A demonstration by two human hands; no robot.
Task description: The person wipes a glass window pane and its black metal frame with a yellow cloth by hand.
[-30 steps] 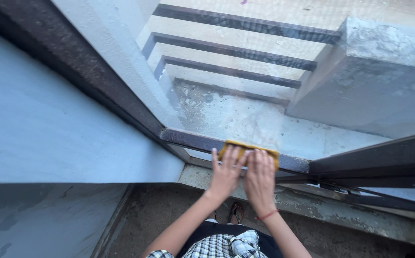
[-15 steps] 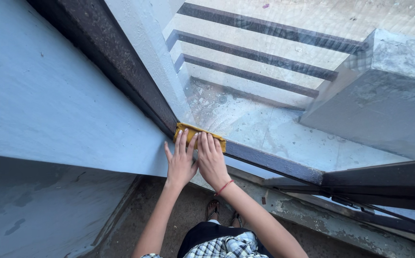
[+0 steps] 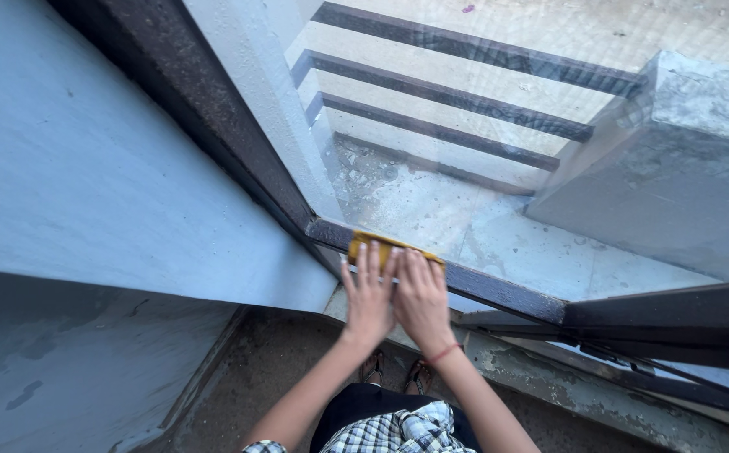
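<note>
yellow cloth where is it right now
In the head view the yellow cloth lies centre frame on the dark window frame, pressed under the left hand and right hand.

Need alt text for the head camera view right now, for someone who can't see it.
Both hands, the left hand and right hand, press a flat yellow cloth pad against the dark metal bottom window frame, near its corner. Beyond the glass lie a dusty concrete ledge and striped steps.

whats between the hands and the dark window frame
A yellow cloth. Both the left hand and the right hand lie flat on it, pressing it to the frame's bottom rail in the head view.
</note>
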